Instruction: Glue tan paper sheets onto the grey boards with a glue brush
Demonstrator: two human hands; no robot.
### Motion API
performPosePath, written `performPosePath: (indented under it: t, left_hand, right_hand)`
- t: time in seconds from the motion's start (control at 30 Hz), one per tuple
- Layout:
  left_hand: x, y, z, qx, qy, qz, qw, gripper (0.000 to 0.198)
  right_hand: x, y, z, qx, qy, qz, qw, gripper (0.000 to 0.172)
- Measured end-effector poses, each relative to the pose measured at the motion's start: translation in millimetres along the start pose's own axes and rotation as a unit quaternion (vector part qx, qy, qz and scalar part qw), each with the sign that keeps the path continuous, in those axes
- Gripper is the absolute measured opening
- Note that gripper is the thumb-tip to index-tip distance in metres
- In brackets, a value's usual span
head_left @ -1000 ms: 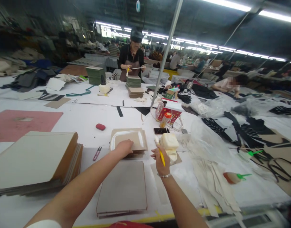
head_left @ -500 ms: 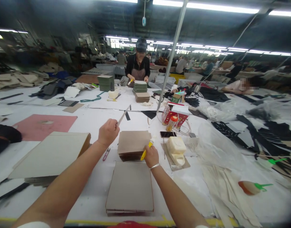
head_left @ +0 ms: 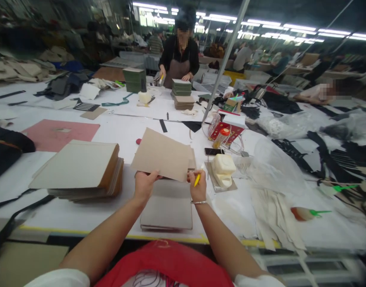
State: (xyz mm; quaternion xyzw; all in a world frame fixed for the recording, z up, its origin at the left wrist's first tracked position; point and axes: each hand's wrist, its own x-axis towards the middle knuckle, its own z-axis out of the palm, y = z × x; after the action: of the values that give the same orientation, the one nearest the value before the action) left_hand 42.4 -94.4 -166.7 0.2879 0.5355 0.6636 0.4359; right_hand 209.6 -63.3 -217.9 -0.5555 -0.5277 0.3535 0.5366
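Note:
My left hand (head_left: 144,185) is closed on the near edge of a beige cardboard sheet (head_left: 161,155), thumb on top. The sheet lies askew over a small cardboard stack (head_left: 193,156), mostly hidden beneath it. In my right hand (head_left: 198,190) is a yellow-handled brush (head_left: 197,180), with the fingers beside the sheet's right corner; whether they touch it I cannot tell. Closer to me lies a stack of grey boards (head_left: 167,209), partly under my hands. To the left stands a taller stack of larger boards (head_left: 78,163).
Right of my hand, a cream plastic container (head_left: 224,166) sits on a board. Behind it are a phone (head_left: 214,151), an orange-lidded jar (head_left: 221,137) and a red box (head_left: 230,125). A pole (head_left: 224,63) rises mid-table. Across the table, a co-worker (head_left: 179,56) stands at a green stack (head_left: 181,87).
My left hand has come down and nearer, bringing the cardboard sheet from edge-on in the air to over the small stack. The brush in my right hand has turned. The view has tilted downward.

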Motion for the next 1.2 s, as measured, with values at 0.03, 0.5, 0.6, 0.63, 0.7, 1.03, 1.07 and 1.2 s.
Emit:
performPosePath:
  t: [0.03, 0.5, 0.6, 0.63, 0.7, 1.03, 1.07, 1.2]
  left_hand:
    - [-5, -4, -0.2, -0.004, -0.012, -0.017, 1.0, 0.04]
    - [-48, -79, -101.8, 0.225, -0.048, -0.104, 0.968, 0.033]
    - [-51, -90, -121.6, 0.397, -0.074, -0.038, 0.914, 0.035]
    - [-51, -92, -126.0, 0.436, -0.083, -0.023, 0.896, 0.036]
    - [-49, -94, -132.4, 0.482, -0.098, -0.012, 0.871, 0.036]
    - [-43, -112, -147.8, 0.472, -0.094, -0.055, 0.875, 0.037]
    - [-42, -113, -148.2, 0.468, -0.093, -0.057, 0.877, 0.037]
    - [-38, -115, -148.4, 0.463, -0.095, -0.075, 0.878, 0.036]
  right_hand:
    - [-3, 3, -4, -0.013, 0.005, 0.002, 1.0, 0.026]
    - [-88, 65, -71, -0.163, -0.081, 0.043, 0.982, 0.026]
    - [-99, 82, -67, -0.205, -0.104, 0.052, 0.972, 0.024]
    - [-100, 85, -65, -0.216, -0.112, 0.053, 0.969, 0.024]
    - [-100, 89, -61, -0.235, -0.123, 0.054, 0.963, 0.023]
    - [-92, 95, -51, -0.294, -0.151, 0.051, 0.942, 0.023]
    - [-92, 95, -50, -0.299, -0.151, 0.055, 0.941, 0.023]
    - [-90, 98, -48, -0.306, -0.141, 0.058, 0.94, 0.023]
